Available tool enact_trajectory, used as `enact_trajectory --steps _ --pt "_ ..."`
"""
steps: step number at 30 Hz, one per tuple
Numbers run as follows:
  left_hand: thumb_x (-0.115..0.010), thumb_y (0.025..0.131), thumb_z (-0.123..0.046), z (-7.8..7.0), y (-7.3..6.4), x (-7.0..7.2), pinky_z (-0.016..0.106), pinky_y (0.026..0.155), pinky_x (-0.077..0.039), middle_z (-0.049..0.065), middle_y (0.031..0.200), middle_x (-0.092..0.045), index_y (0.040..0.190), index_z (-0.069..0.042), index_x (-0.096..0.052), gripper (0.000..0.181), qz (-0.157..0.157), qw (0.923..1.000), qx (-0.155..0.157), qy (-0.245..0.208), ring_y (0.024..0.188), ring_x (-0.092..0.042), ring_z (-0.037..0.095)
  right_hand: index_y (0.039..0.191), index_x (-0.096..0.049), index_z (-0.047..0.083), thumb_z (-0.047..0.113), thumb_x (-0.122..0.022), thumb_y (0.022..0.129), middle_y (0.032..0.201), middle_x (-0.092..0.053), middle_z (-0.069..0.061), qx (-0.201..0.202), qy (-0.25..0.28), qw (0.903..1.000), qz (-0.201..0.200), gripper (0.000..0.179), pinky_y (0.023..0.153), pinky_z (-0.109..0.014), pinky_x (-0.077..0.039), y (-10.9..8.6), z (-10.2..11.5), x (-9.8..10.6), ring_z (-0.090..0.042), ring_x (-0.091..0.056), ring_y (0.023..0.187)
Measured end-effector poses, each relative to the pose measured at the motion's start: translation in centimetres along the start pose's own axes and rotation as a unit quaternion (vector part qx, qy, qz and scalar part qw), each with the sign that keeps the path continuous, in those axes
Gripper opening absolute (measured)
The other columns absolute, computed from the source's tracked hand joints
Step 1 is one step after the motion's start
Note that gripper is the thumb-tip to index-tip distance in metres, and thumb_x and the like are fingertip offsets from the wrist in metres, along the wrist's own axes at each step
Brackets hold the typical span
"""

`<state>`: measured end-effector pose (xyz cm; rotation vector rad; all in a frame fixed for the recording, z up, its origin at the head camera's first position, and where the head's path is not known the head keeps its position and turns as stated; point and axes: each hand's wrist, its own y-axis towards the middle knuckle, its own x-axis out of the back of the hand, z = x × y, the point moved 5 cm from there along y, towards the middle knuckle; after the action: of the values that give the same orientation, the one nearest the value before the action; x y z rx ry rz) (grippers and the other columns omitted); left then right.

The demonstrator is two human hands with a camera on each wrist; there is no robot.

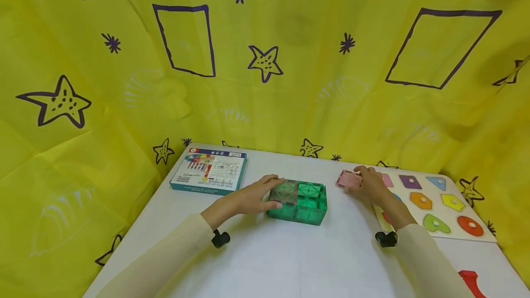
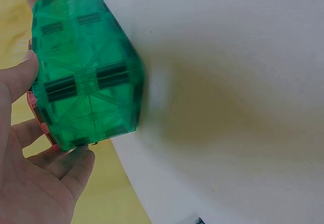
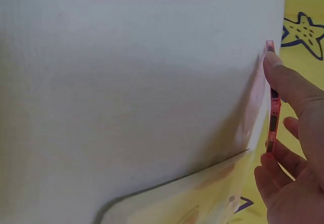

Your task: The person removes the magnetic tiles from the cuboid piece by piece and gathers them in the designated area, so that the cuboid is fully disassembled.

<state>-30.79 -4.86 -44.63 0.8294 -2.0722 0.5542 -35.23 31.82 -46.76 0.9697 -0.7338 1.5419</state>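
A box built of clear green magnetic tiles (image 1: 311, 203) stands mid-table, its top and side tiles showing dark magnet strips. On its left top half lies a clear pink tile (image 1: 285, 192), seen edge-on in the left wrist view. My left hand (image 1: 261, 195) grips the box's left end, thumb on the near side and fingers round the far side. To the right of the box, my right hand (image 1: 367, 187) pinches another pink magnetic tile (image 1: 348, 180) between thumb and fingers. This tile (image 3: 274, 102) appears edge-on in the right wrist view, above the table.
A wooden shape puzzle board (image 1: 449, 232) with coloured knobbed pieces lies at the right, partly under my right forearm. A flat printed toy box (image 1: 209, 171) rests at the back left. A red piece (image 1: 471, 282) lies at the front right. Yellow curtain (image 1: 265, 114) hangs behind the table.
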Motion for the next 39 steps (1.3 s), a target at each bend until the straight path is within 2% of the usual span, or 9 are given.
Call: enact_trajectory --steps 7,12,18,21,26,31,39 --pt "-0.061 0.106 -0.049 0.0 0.0 -0.1 0.056 0.124 -0.034 0.014 0.175 -0.018 0.170 -0.022 -0.025 0.078 0.000 1.0000 -0.001 0.001 0.159 -0.028 0.035 0.120 -0.060 -0.004 0.027 -0.081 0.095 0.116 -0.054 -0.028 -0.002 -0.005 0.9996 0.026 0.045 0.086 -0.055 -0.047 0.2 -0.7 -0.3 -0.044 -0.048 0.105" --pt "-0.061 0.106 -0.049 0.0 -0.1 -0.1 0.055 0.124 -0.034 0.012 0.176 -0.017 0.170 -0.022 -0.025 0.078 0.001 1.0000 0.000 -0.001 0.159 -0.028 0.034 0.123 -0.060 -0.001 0.029 -0.079 0.096 0.117 -0.056 -0.025 -0.007 -0.010 0.9982 0.059 0.044 0.094 -0.060 -0.050 0.6 -0.9 -0.1 -0.042 -0.050 0.106" --pt "-0.061 0.107 -0.047 -0.3 0.0 -0.1 0.056 0.124 -0.034 0.015 0.175 -0.018 0.170 -0.020 -0.024 0.078 0.002 1.0000 -0.008 -0.003 0.158 -0.029 0.035 0.125 -0.059 -0.002 0.029 -0.078 0.097 0.105 -0.056 -0.017 -0.003 -0.002 0.9968 0.080 0.046 0.082 -0.044 -0.048 0.8 -1.3 0.1 -0.034 -0.053 0.098" --pt "-0.061 0.107 -0.048 -0.2 0.0 -0.2 0.056 0.124 -0.034 0.014 0.175 -0.018 0.170 -0.021 -0.024 0.078 0.001 1.0000 -0.004 -0.001 0.158 -0.029 0.034 0.125 -0.059 -0.004 0.026 -0.078 0.098 0.099 -0.056 -0.013 0.010 0.001 0.9963 0.086 0.045 0.080 -0.041 -0.046 0.9 -1.3 0.2 -0.031 -0.053 0.095" --pt "-0.061 0.106 -0.048 -0.2 0.0 -0.2 0.056 0.124 -0.034 0.013 0.175 -0.018 0.170 -0.020 -0.025 0.078 0.000 1.0000 -0.003 0.001 0.159 -0.029 0.035 0.127 -0.059 -0.006 0.019 -0.077 0.098 0.102 -0.061 -0.014 0.027 0.001 0.9952 0.094 0.043 0.085 -0.045 -0.050 1.0 -0.9 0.4 -0.031 -0.055 0.096" --pt "-0.061 0.106 -0.048 -0.2 0.0 -0.2 0.055 0.124 -0.034 0.013 0.175 -0.018 0.170 -0.020 -0.024 0.079 0.001 1.0000 -0.006 -0.003 0.159 -0.029 0.034 0.125 -0.062 -0.008 0.009 -0.075 0.095 0.104 -0.064 -0.018 0.050 -0.004 0.9952 0.084 0.037 0.086 -0.048 -0.051 1.0 -0.5 0.7 -0.031 -0.056 0.094" --pt "-0.061 0.106 -0.048 -0.1 -0.2 -0.1 0.054 0.124 -0.034 0.012 0.175 -0.018 0.170 -0.023 -0.025 0.077 -0.001 1.0000 0.002 -0.005 0.159 -0.029 0.033 0.125 -0.066 -0.005 0.014 -0.076 0.094 0.113 -0.065 -0.023 0.035 -0.026 0.9970 0.064 0.038 0.089 -0.059 -0.053 1.0 -0.2 0.6 -0.038 -0.057 0.100"
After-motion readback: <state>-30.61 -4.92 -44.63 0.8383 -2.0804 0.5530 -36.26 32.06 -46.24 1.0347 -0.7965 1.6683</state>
